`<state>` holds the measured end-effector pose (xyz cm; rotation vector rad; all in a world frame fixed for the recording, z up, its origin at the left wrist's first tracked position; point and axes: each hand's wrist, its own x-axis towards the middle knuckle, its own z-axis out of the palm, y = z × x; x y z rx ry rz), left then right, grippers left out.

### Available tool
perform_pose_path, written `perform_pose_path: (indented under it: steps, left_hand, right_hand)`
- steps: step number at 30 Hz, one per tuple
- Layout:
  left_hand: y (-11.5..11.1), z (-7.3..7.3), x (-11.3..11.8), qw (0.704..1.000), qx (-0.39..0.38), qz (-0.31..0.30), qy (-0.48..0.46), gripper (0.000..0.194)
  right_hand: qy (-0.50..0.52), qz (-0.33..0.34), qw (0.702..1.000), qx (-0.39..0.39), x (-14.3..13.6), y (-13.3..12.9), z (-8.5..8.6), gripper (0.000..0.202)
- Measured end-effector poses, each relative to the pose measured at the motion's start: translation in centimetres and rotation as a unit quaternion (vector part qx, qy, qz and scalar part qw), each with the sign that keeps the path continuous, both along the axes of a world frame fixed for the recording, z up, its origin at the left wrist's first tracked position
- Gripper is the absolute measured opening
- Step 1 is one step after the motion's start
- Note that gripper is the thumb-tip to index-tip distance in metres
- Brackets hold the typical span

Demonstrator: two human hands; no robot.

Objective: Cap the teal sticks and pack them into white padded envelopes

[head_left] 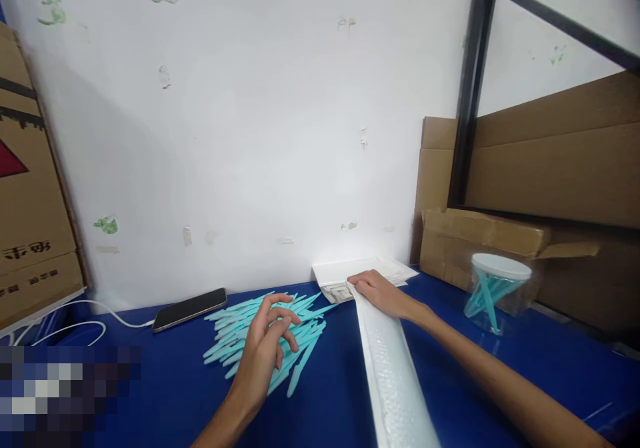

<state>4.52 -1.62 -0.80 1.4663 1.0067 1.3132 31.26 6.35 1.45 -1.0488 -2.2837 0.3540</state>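
A loose heap of slim turquoise eyebrow razors (227,341) lies on the blue table. My left hand (270,341) hovers over the heap's right half, its fingers apart and loosely curled, with nothing visible in them. With its fingers closed on the far end of a long white bubble mailer (395,375), my right hand (377,291) keeps it slanting toward me; the near end runs out of view. Just behind that hand, a stack of flat white mailers (365,269) rests by the wall, partly covered by the hand and the held mailer.
A clear round tub with a white lid (501,267), containing several turquoise razors, stands at right before cardboard boxes (480,238). A phone (190,309) with a white cable lies left of the heap. Another carton (35,215) borders the left side. A black metal frame (473,88) rises at right.
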Motion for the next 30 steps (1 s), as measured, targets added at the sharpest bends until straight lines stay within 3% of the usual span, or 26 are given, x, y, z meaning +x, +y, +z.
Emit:
perform_pose_path:
  steps: [5, 9, 16, 21, 23, 26, 28, 30]
  left_hand:
    - [-0.1, -0.3, 0.2, 1.0, 0.003, 0.005, 0.008, 0.032]
    - [-0.4, -0.2, 0.3, 1.0, 0.002, 0.01, 0.014, 0.031]
    - [-0.4, -0.3, 0.4, 0.999, 0.014, 0.015, 0.027, 0.032]
    - [-0.6, -0.3, 0.4, 0.994, 0.055, 0.033, 0.092, 0.022]
    - [-0.6, -0.2, 0.3, 0.974, 0.102, 0.065, 0.193, 0.019]
    - [-0.4, -0.2, -0.1, 0.896, 0.192, 0.114, 0.385, 0.023]
    - [-0.3, -0.3, -0.3, 0.85, 0.229, 0.112, 0.461, 0.028]
    - [-0.4, -0.5, -0.3, 0.829, 0.235, 0.098, 0.497, 0.031]
  right_hand:
    - [-0.157, -0.021, 0.987, 0.003, 1.3, 0.9, -1.6, 0.018]
    - [-0.215, -0.022, 0.976, 0.014, 1.2, 1.3, -2.6, 0.017]
    - [-0.234, -0.008, 0.97, 0.06, 0.6, 0.7, -2.2, 0.017]
    - [-0.157, -0.074, 0.969, 0.173, 1.2, 1.7, -2.4, 0.026]
    - [-0.158, -0.109, 0.961, 0.197, 1.8, 2.5, -3.2, 0.039]
    - [-0.211, -0.146, 0.95, 0.179, 2.7, 3.7, -4.6, 0.056]
    - [-0.235, -0.155, 0.946, 0.162, 3.0, 4.1, -5.2, 0.055]
    - [-0.236, -0.159, 0.944, 0.169, 3.0, 4.1, -5.3, 0.051]
